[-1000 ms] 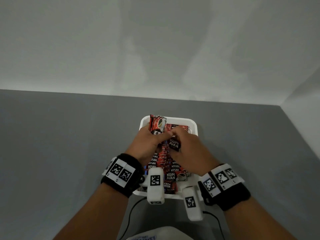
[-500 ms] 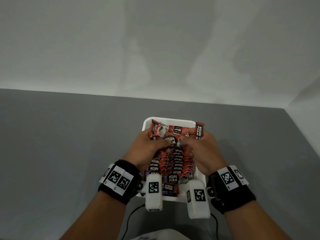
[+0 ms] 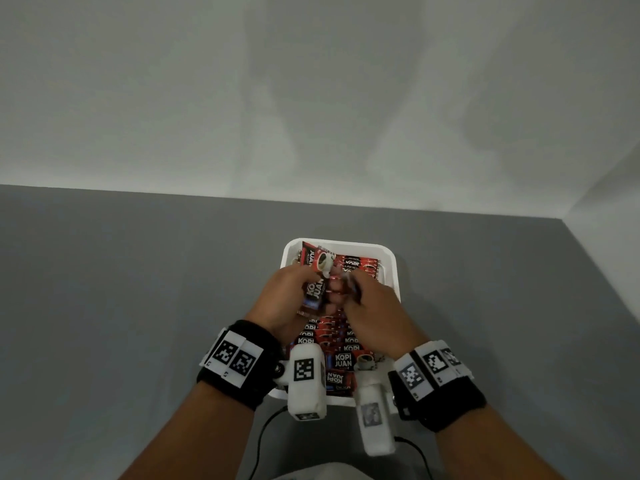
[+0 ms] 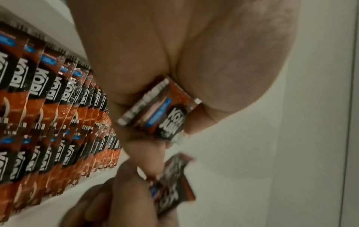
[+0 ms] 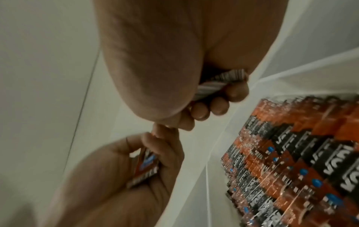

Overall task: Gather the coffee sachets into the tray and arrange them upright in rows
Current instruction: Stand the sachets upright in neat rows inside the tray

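The white tray [image 3: 390, 263] sits on the grey table, packed with red-and-black coffee sachets [image 3: 341, 341] standing in rows. Those rows also show in the left wrist view [image 4: 48, 115] and the right wrist view [image 5: 301, 169]. Both hands meet over the tray's far half. My left hand [image 3: 287, 296] grips a sachet [image 4: 159, 113] between thumb and fingers. My right hand [image 3: 372, 306] curls its fingers round another sachet [image 5: 219, 83], mostly hidden in the palm. One sachet [image 3: 320, 259] stands taller at the tray's far left corner.
The grey table [image 3: 138, 289] spreads to the left and right of the tray. A white wall [image 3: 311, 98] rises behind it, and a side wall closes the right. Black cables [image 3: 263, 431] trail at the near edge under my wrists.
Half a second ago my hands were apart, the right one holding a sachet by the tray's right rim. They have come together again over the tray's far half, each with a sachet.
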Tool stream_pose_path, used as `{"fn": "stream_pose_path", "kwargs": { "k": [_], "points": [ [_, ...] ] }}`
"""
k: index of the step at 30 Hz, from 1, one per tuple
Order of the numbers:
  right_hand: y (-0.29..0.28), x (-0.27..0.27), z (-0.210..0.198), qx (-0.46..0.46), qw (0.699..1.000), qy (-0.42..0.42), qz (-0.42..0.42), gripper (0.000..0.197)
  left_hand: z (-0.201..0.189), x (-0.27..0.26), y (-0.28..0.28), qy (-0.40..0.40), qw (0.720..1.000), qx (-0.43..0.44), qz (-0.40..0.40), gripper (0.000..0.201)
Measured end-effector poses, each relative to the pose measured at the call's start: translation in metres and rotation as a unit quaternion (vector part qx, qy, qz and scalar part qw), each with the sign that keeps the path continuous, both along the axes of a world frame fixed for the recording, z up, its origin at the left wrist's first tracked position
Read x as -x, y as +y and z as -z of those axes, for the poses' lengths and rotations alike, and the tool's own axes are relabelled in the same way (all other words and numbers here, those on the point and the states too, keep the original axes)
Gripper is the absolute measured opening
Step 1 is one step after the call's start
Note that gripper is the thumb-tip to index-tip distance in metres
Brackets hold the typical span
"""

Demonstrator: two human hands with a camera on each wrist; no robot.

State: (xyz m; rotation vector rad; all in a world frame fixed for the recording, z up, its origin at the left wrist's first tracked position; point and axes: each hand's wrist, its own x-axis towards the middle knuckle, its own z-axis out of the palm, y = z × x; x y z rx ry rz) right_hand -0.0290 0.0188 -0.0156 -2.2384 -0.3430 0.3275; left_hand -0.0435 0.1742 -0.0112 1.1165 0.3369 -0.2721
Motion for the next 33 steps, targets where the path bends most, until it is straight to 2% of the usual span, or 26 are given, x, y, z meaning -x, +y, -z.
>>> {"fn": "stream_pose_path", "kwargs": {
  "k": [2, 4, 7, 9, 12, 14, 16, 18, 20, 23, 25, 26, 27, 28, 30, 31, 33],
  "points": [
    [-0.006, -0.005, 0.004, -0.06, 0.995, 0.048, 0.058, 0.016, -0.001, 0.002, 0.003, -0.005, 1.0, 0.006, -0.006, 0.027],
    [-0.008, -0.008, 0.0, -0.149, 0.979, 0.088, 0.11, 0.011, -0.001, 0.004, 0.003, -0.025, 0.999, -0.024, -0.001, 0.021],
    [-0.006, -0.011, -0.013, -0.305, 0.926, 0.147, 0.166, 0.009, 0.0, 0.005, 0.001, -0.072, 0.991, -0.114, 0.024, 0.012],
    [-0.006, -0.013, -0.021, -0.347, 0.903, 0.168, 0.189, 0.008, 0.002, 0.004, 0.0, -0.089, 0.982, -0.162, 0.043, 0.011],
    [-0.011, -0.014, -0.022, -0.327, 0.906, 0.168, 0.209, 0.002, 0.003, 0.002, 0.003, -0.069, 0.986, -0.149, 0.013, 0.007],
    [-0.015, -0.013, -0.019, -0.332, 0.901, 0.172, 0.217, 0.007, 0.004, 0.002, 0.007, -0.057, 0.988, -0.143, -0.028, 0.008],
    [-0.019, -0.01, -0.016, -0.261, 0.936, 0.122, 0.201, 0.016, 0.003, 0.001, 0.008, -0.058, 0.985, -0.156, -0.045, 0.01],
    [-0.02, -0.009, -0.018, -0.14, 0.978, 0.024, 0.153, 0.021, 0.002, 0.0, 0.009, -0.066, 0.985, -0.156, -0.04, 0.011],
    [-0.019, -0.008, -0.02, -0.048, 0.995, -0.061, 0.062, 0.031, 0.002, -0.002, 0.008, -0.076, 0.985, -0.154, -0.013, 0.014],
    [-0.01, -0.007, -0.014, 0.023, 0.997, -0.058, -0.053, 0.037, -0.003, -0.001, 0.001, -0.104, 0.982, -0.15, 0.042, 0.022],
    [-0.004, -0.007, -0.008, 0.046, 0.995, -0.064, -0.063, 0.019, -0.008, 0.0, -0.004, -0.098, 0.986, -0.125, 0.053, 0.016],
    [-0.003, -0.007, -0.009, 0.04, 0.996, -0.064, -0.055, 0.007, -0.01, 0.001, -0.006, -0.085, 0.989, -0.106, 0.051, 0.014],
    [-0.003, -0.008, -0.008, 0.034, 0.997, -0.054, -0.043, 0.007, -0.011, 0.001, -0.006, -0.06, 0.994, -0.088, 0.039, 0.016],
    [-0.004, -0.008, -0.008, 0.026, 0.999, -0.035, -0.025, 0.015, -0.01, 0.002, -0.004, -0.04, 0.996, -0.068, 0.031, 0.015],
    [-0.008, -0.012, -0.006, -0.029, 0.999, 0.025, 0.039, 0.026, -0.01, 0.003, 0.003, -0.024, 0.998, -0.057, 0.021, 0.025],
    [-0.01, -0.013, -0.005, -0.085, 0.992, 0.061, 0.076, 0.03, -0.008, 0.002, 0.007, -0.032, 0.995, -0.085, 0.033, 0.029],
    [-0.012, -0.015, -0.006, -0.226, 0.955, 0.14, 0.129, 0.031, -0.007, 0.0, 0.012, -0.066, 0.975, -0.194, 0.085, 0.026]
  ]
}}
